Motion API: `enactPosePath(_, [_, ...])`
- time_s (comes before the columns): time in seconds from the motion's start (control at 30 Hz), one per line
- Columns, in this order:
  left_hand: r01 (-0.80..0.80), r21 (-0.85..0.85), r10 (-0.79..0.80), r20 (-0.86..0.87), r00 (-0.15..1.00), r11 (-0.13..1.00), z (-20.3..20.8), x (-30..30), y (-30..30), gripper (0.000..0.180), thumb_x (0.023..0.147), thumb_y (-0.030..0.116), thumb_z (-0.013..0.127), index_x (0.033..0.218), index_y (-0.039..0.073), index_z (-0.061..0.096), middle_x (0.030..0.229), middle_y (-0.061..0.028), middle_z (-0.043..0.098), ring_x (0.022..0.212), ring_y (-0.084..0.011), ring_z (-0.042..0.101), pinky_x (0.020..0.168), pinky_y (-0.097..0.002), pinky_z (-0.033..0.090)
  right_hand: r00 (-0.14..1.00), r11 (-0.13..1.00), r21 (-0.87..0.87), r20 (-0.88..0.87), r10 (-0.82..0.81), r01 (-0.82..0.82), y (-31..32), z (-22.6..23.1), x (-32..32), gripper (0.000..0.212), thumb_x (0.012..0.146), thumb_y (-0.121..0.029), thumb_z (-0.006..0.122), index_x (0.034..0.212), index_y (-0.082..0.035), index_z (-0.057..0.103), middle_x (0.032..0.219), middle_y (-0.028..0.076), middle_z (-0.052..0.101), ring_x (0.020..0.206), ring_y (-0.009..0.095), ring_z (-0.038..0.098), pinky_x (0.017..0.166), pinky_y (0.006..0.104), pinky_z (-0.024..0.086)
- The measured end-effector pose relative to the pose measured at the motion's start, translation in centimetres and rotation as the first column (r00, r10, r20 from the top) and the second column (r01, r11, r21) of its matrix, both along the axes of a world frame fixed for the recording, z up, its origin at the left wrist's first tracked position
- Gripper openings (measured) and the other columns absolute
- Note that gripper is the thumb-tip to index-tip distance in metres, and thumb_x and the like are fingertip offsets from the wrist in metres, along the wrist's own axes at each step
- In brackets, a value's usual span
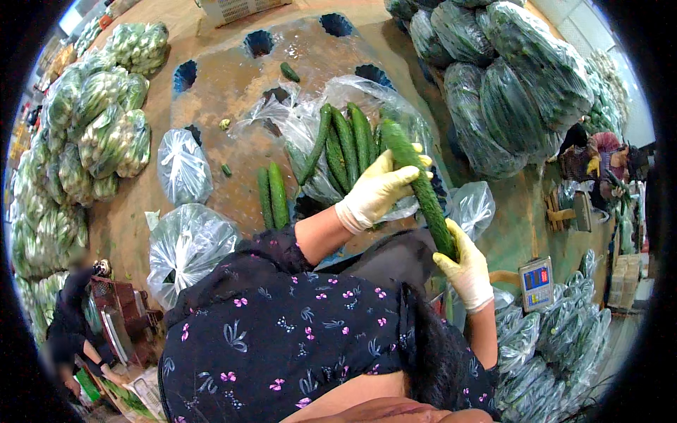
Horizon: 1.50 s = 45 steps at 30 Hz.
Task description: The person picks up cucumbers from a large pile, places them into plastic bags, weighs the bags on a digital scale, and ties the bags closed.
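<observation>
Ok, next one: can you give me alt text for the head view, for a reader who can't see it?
Two gloved hands, the left hand and the right hand, hold one long cucumber above an open clear plastic bag with more cucumbers lying on it. Around it are two loose cucumbers on a brown surface and stacked bags of greens.

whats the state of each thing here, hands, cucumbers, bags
left hand: gloved, gripping the long cucumber near its top
right hand: gloved, gripping its lower end
open bag: mouth open, several cucumbers inside
two cucumbers: loose on the table
clear bags: tied shut
</observation>
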<state>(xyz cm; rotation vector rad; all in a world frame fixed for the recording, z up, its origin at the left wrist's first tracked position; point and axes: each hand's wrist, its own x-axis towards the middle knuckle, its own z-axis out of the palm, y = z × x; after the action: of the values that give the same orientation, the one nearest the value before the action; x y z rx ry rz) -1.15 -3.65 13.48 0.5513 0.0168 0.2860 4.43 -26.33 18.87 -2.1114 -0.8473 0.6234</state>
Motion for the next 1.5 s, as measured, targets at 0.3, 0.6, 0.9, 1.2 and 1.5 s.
enactPosePath(0.3, [-0.103, 0.061, 0.12, -0.53, 0.84, 0.993, -15.1, 7.6, 5.3, 0.018, 0.087, 0.021, 0.054, 0.102, 0.012, 0.053, 0.09, -0.0023, 0.058, 0.075, -0.0152, 0.055, 0.069, -0.0329, 0.046, 0.844, 0.929, 0.119, -0.471, -0.257, 0.35, -4.1, 0.6, 2.0, 0.032, 0.088, -0.018, 0.058, 0.114, 0.0, 0.053, 0.084, 0.003, 0.061, 0.067, 0.008, 0.052, 0.061, 0.0204, 0.042])
enactPosePath(0.6, [0.034, 0.63, 0.514, -0.664, 0.543, 0.776, -29.5, 15.2, 2.1, 0.038, 0.077, 0.007, 0.05, 0.114, -0.003, 0.051, 0.095, -0.016, 0.063, 0.092, -0.0287, 0.058, 0.084, -0.0328, 0.043, 0.692, 0.797, 0.203, -0.643, -0.329, 0.568, -7.9, -1.7, 1.5, 0.037, 0.09, -0.024, 0.058, 0.115, 0.003, 0.053, 0.083, 0.002, 0.061, 0.065, 0.008, 0.054, 0.059, 0.0195, 0.044])
enactPosePath(0.9, [-0.075, 0.75, 0.419, -0.282, 0.863, 0.658, -22.4, 17.8, -2.2, 0.053, 0.079, -0.001, 0.049, 0.129, 0.016, 0.048, 0.087, -0.0167, 0.065, 0.063, -0.0275, 0.059, 0.056, -0.0366, 0.047, 0.706, 0.788, 0.21, -0.613, -0.355, 0.578, -8.1, -2.5, 1.5, 0.045, 0.087, -0.028, 0.062, 0.116, 0.004, 0.051, 0.083, 0.002, 0.06, 0.067, 0.009, 0.054, 0.06, 0.0202, 0.045])
enactPosePath(1.2, [0.688, 0.708, 0.747, -0.368, 0.554, -0.161, -19.3, 12.8, 2.2, 0.025, 0.077, 0.006, 0.048, 0.096, 0.004, 0.065, 0.111, -0.0164, 0.057, 0.106, -0.036, 0.053, 0.085, -0.0448, 0.042, 0.719, 0.815, 0.239, -0.636, -0.28, 0.528, -8.8, -3.3, 2.1, 0.044, 0.088, -0.026, 0.06, 0.117, 0.006, 0.051, 0.096, 0.009, 0.062, 0.075, 0.01, 0.058, 0.06, 0.0202, 0.048])
enactPosePath(1.5, [0.827, 0.363, 0.738, -0.386, 0.553, -0.43, -22.0, 13.6, 2.5, 0.057, 0.087, 0.017, 0.038, 0.14, -0.003, 0.028, 0.149, -0.0193, 0.018, 0.137, -0.0423, 0.014, 0.102, -0.0671, 0.01, 0.683, 0.795, 0.162, -0.627, -0.375, 0.585, -8.3, -2.9, 1.8, 0.045, 0.085, -0.028, 0.064, 0.116, 0.003, 0.052, 0.083, 0.003, 0.061, 0.066, 0.009, 0.055, 0.061, 0.0201, 0.045])
